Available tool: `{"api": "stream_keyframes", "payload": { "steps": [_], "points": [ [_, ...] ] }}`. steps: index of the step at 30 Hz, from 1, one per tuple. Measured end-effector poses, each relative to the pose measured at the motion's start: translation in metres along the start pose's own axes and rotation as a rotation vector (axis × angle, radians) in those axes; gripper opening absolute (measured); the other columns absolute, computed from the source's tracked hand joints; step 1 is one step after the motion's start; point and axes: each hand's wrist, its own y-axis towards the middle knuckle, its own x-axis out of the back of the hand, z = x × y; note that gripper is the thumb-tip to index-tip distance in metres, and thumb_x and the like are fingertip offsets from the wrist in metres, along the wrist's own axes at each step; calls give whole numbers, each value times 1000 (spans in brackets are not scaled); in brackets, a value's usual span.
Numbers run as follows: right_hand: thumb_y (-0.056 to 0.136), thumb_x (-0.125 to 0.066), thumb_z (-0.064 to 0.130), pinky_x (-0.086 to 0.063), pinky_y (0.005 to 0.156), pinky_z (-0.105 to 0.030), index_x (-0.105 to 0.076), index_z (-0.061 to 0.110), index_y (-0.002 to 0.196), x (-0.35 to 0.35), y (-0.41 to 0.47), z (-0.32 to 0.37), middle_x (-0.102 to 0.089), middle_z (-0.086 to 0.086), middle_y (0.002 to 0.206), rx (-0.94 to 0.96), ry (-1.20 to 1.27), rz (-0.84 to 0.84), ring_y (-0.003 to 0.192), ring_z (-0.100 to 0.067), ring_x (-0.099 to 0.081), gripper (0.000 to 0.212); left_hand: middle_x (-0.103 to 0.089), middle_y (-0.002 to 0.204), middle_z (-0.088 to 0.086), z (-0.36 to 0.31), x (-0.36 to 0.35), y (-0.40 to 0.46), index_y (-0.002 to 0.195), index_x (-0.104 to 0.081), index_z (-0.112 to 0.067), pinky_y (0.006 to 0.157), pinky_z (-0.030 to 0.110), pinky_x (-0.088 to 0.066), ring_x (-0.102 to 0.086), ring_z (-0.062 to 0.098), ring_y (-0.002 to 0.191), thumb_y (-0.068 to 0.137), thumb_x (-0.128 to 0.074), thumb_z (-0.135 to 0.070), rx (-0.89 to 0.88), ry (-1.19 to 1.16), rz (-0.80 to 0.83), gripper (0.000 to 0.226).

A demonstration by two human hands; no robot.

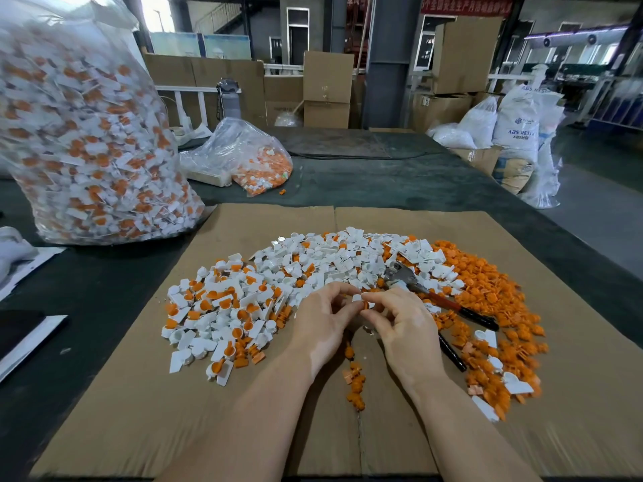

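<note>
In the head view, at the middle of the frame, both of your hands meet over the cardboard sheet (243, 412) that covers the worktop (382, 175). Your left hand (323, 320) has its grip pinched on a small white cap (357, 298). Your right hand (400, 323) has its grip pinched on an orange plug (366, 305). The two parts touch at your fingertips, held just above the near edge of the loose parts. How far the plug has seated is too small to tell.

This looks like the joining step, with the plug being pressed into the cap. The next move calls for lining the plug up square with the cap's opening and squeezing until it sits flush. The finished piece then probably goes with the joined pieces (222, 314) at centre left.

Above your hands lies the white heap (313, 262), and at centre right the orange heap (487, 290), so fresh parts are close on both sides. The pliers (403, 278) lie just above your right hand, head on the white heap and handles running down to the right, so mind them when you reach. A big bag (87, 140) of joined pieces stands at upper left, with a smaller bag (250, 158) beside it.
</note>
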Motion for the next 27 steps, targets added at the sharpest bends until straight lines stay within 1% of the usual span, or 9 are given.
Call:
{"api": "stream_keyframes", "payload": {
  "steps": [6, 12, 15, 18, 21, 23, 24, 25, 27],
  "points": [
    [80, -70, 11, -48, 79, -25, -71, 12, 99, -1, 1, 0, -64, 3, 87, 13, 2, -7, 85, -7, -54, 20, -63, 83, -9, 0, 0, 0, 101, -61, -30, 61, 4, -39, -57, 2, 76, 90, -61, -26, -4, -20, 0, 11],
    [80, -70, 11, -48, 78, -24, -71, 12, 100, -1, 1, -1, -63, 3, 87, 13, -5, -2, 84, -8, -55, 19, -62, 82, -9, 1, 0, 0, 104, -63, -26, 63, 2, -38, -55, -1, 74, 90, -61, -25, -9, -21, -8, 14],
    [80, -70, 10, -47, 79, -22, -71, 12, 102, -1, 0, -1, -63, 3, 86, 20, -8, 10, 83, -8, -55, 22, -63, 84, -8, 0, 0, 0, 104, -63, -27, 64, 5, -40, -57, 1, 77, 90, -61, -25, 0, -31, -4, 14],
    [81, -71, 13, -50, 80, -28, -69, 12, 106, 0, 0, 0, -63, 3, 87, 7, -4, 20, 84, -10, -56, 26, -64, 85, -8, 0, 0, -1, 101, -61, -29, 65, 7, -41, -59, 3, 79, 90, -62, -24, 21, -52, -7, 12],
    [82, -70, 21, -47, 85, -35, -67, 12, 110, 5, 4, 0, -66, 0, 96, -71, -56, -79, 93, -15, -57, 30, -63, 84, -8, -1, 0, -1, 98, -60, -31, 62, 7, -40, -57, 2, 78, 89, -63, -25, 41, -83, -15, 11],
    [87, -63, 28, -39, 92, -38, -62, 13, 116, 13, 11, -3, -64, -3, 110, -201, -202, -112, 106, -19, -54, 32, -63, 82, -7, 0, 0, 0, 98, -61, -30, 62, 8, -40, -58, 4, 77, 88, -64, -25, 54, -103, -18, 11],
    [90, -57, 32, -36, 95, -39, -57, 15, 121, 18, 16, -6, -60, -4, 118, -293, -318, -61, 113, -20, -50, 35, -63, 82, -7, 0, 0, 0, 99, -61, -30, 62, 9, -39, -58, 5, 78, 88, -64, -26, 59, -102, -15, 12],
    [92, -52, 36, -33, 97, -41, -51, 16, 126, 24, 21, -10, -54, -5, 126, -396, -435, 37, 118, -22, -45, 40, -63, 82, -7, 0, 0, 1, 99, -61, -30, 61, 8, -39, -58, 5, 78, 89, -64, -26, 64, -106, -13, 11],
    [89, -47, 41, -26, 102, -46, -43, 18, 129, 35, 31, -17, -41, -7, 138, -579, -577, 303, 126, -27, -35, 46, -63, 82, -5, 1, -1, 1, 98, -61, -29, 60, 5, -39, -57, 5, 77, 88, -64, -25, 69, -126, -15, 11]
  ]
}}
